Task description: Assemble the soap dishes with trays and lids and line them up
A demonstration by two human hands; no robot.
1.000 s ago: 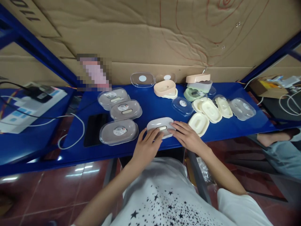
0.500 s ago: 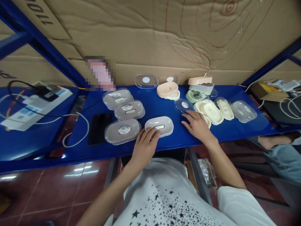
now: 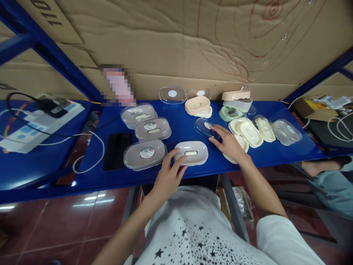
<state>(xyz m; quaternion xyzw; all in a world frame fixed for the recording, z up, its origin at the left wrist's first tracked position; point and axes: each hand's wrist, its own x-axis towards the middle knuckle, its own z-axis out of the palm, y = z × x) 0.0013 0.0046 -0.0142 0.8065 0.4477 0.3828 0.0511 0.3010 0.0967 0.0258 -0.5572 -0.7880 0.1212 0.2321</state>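
Note:
A white soap dish (image 3: 191,152) with a slot in its middle lies near the front edge of the blue shelf (image 3: 182,125). My left hand (image 3: 167,175) touches its left end with fingers curled against it. My right hand (image 3: 227,141) grips a clear plastic lid (image 3: 204,127) by its right edge, tilted a little above the shelf, just right of the white dish. Three grey dishes with clear lids on them (image 3: 145,154) lie in a row to the left.
Cream dishes (image 3: 248,131) and more clear lids (image 3: 286,131) lie at the right, peach and green dishes (image 3: 197,106) at the back. A black phone (image 3: 116,145), a white cable (image 3: 91,154) and a power strip (image 3: 35,123) are at the left. Another person's foot (image 3: 317,165) is at the right.
My right hand left the white dish, reached right to the clear lid, took hold of it and drew it leftward off the shelf. The left hand stayed at the dish.

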